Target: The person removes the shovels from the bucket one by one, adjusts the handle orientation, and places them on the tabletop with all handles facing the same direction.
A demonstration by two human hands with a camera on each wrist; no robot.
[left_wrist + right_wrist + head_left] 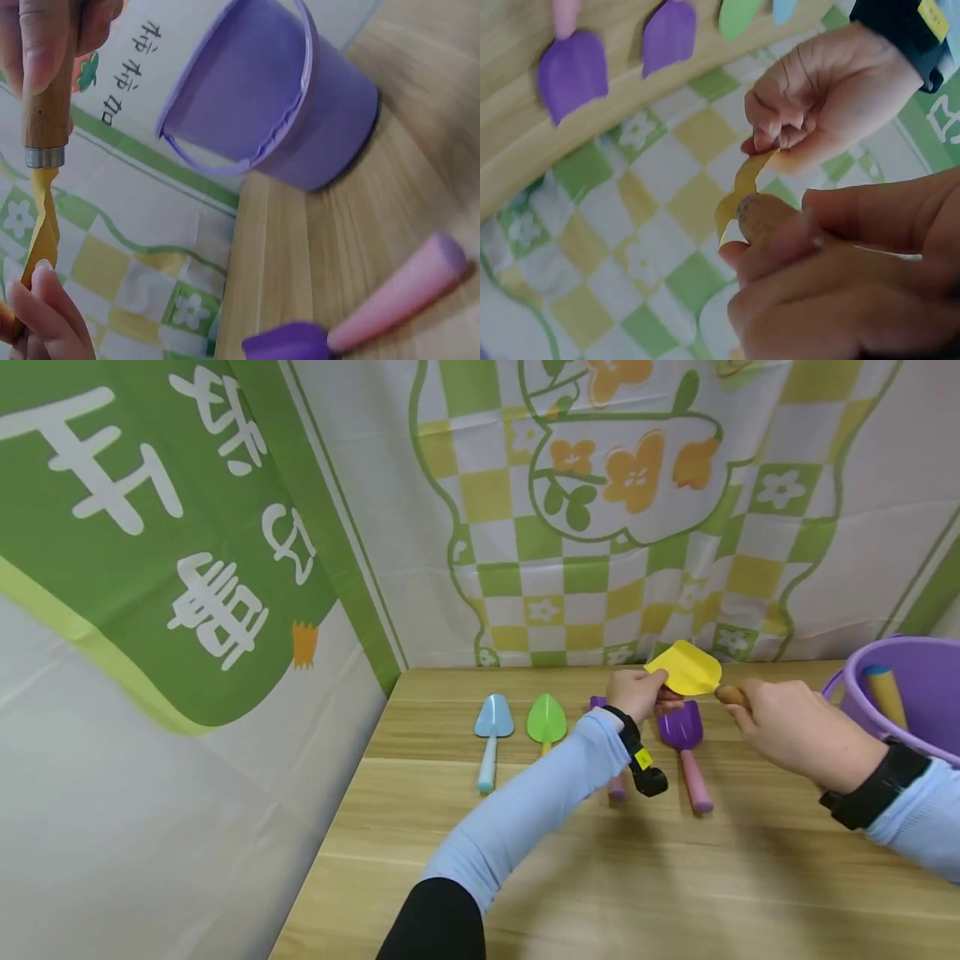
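yellow spade-shaped, wooden-handled trowel [688,669] lies crosswise between the hands, left hand [636,695] pinching blade, right hand [798,728] gripping handle, height over wood-grain desk [600,893] hard to judge.

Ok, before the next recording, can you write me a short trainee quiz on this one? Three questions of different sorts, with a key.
1. Which part of the yellow shovel does the left hand pinch?
A) the wooden handle
B) the blade
C) the metal collar

2. True or false: in the head view, the light blue shovel lies to the right of the green shovel.

3. Fill in the colour: a yellow thing with a blue end sticks up inside the ____ bucket.

Key:
1. B
2. False; it lies to the left.
3. purple
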